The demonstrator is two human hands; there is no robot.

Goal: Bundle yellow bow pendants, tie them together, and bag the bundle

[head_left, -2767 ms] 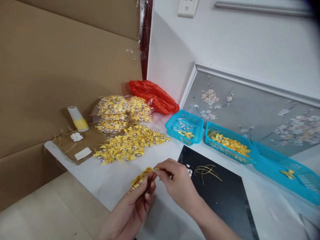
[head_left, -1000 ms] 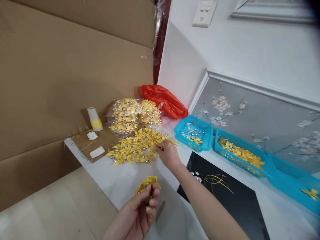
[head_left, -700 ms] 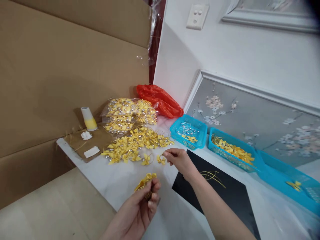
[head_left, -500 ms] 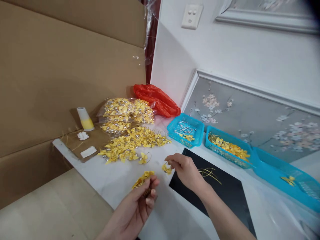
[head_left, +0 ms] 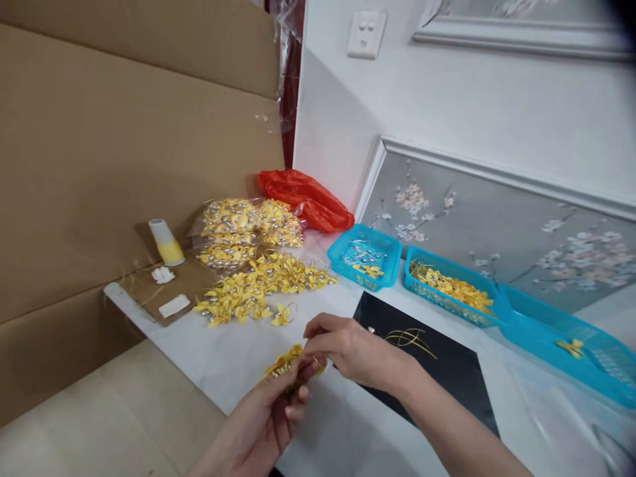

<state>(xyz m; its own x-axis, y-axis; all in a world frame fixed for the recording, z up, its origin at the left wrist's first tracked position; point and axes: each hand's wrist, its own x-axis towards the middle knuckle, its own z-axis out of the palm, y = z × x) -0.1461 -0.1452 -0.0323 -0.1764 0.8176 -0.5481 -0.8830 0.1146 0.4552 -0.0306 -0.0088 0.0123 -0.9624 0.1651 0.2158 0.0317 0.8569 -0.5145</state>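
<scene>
My left hand [head_left: 265, 414] is closed on a bunch of yellow fabric-like flowers [head_left: 284, 361], whose petals show above the thumb. At its fingertips, my right hand [head_left: 355, 351] pinches a single yellow flower [head_left: 322, 368] on a thin wire, mostly hidden by the fingers. Behind the hands lies a loose pile of yellow flowers [head_left: 261, 285] with silvery beads and wire stems. One separate flower [head_left: 282, 314] rests at the pile's near edge. Under my right forearm is a black mat [head_left: 437, 384] with several gold wires [head_left: 412, 340] and a small bead [head_left: 371, 329] on it.
Blue baskets [head_left: 403, 260] line the wall, holding flowers and beaded pins. A clear bag of flowers [head_left: 233, 228] and a red plastic bag [head_left: 308, 199] sit at the back. On brown cardboard [head_left: 144, 291] stands a white-and-yellow cone-shaped thing [head_left: 166, 242]. Large cardboard [head_left: 124, 146] walls the left.
My right hand has moved left with its flower and now meets the left hand's fingertips. A bead on the mat has come into view. The camera view has shifted slightly.
</scene>
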